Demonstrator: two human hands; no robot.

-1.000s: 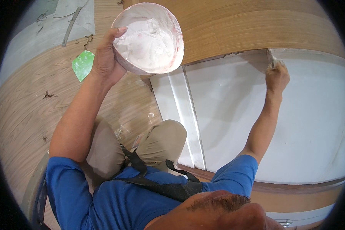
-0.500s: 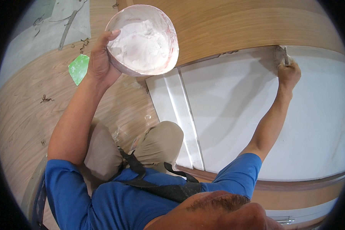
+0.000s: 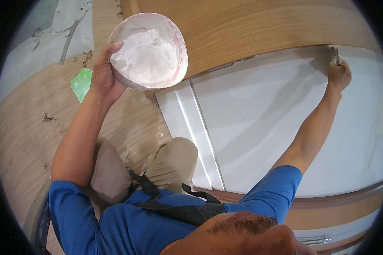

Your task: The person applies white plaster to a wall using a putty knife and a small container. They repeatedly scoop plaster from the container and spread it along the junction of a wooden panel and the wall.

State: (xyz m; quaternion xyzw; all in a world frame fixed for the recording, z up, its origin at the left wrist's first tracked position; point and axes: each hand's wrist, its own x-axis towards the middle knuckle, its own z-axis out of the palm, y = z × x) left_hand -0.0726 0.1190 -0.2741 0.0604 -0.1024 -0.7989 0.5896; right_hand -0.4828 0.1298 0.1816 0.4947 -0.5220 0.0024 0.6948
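My left hand (image 3: 104,78) grips a round bowl (image 3: 181,70) by its left side, thumb over the rim. A mound of white putty (image 3: 151,55) lies in the bowl. At the far right, my right hand (image 3: 339,76) is closed around a putty knife (image 3: 336,54); fingers hide part of its handle. The knife's blade is at the seam where the white panel (image 3: 259,119) meets the wooden panel (image 3: 259,27). My right arm reaches across the white panel.
A green flat piece (image 3: 81,85) with white smears lies on the wood-grain floor (image 3: 25,140). Dark curled scraps (image 3: 49,118) are scattered there. A grey strip (image 3: 69,42) lies on the pale sheet at the upper left. A light ridged strip (image 3: 195,123) crosses the white panel's left part.
My right hand with the putty knife has moved right along the seam. The bowl in my left hand sits slightly lower and further left in view.
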